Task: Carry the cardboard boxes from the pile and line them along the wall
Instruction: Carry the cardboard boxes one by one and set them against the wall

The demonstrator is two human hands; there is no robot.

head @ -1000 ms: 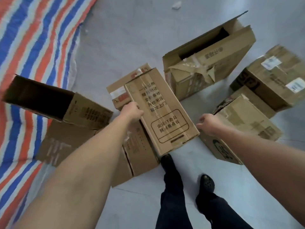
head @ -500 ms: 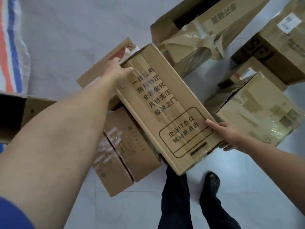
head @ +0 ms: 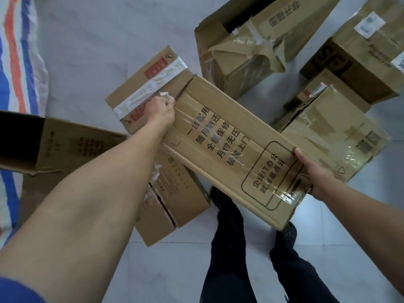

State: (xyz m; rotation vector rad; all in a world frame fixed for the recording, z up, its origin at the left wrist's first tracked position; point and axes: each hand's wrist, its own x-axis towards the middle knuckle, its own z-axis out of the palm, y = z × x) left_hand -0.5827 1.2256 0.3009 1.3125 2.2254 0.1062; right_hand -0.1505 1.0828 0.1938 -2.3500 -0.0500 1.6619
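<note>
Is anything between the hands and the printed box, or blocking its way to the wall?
Nothing is between them: the left hand and right hand grip the printed box at opposite ends. The wall is out of view, so its path cannot be judged.

Pale grey tile floor (head: 91, 40), grout lines near bottom. Striped blue-orange-white tarp (head: 19, 62) spread along left edge. Open-ended box (head: 72, 149) on its side, partly on tarp. Red-label box (head: 144, 88) with white tape mid floor, taped box (head: 181, 200) just below it. Big torn box (head: 247, 53) up top. SF box (head: 358, 60), flat box (head: 336, 88), crinkly-taped box (head: 341, 136) bunched at right. Dark shoes (head: 288, 234) on tile.
</note>
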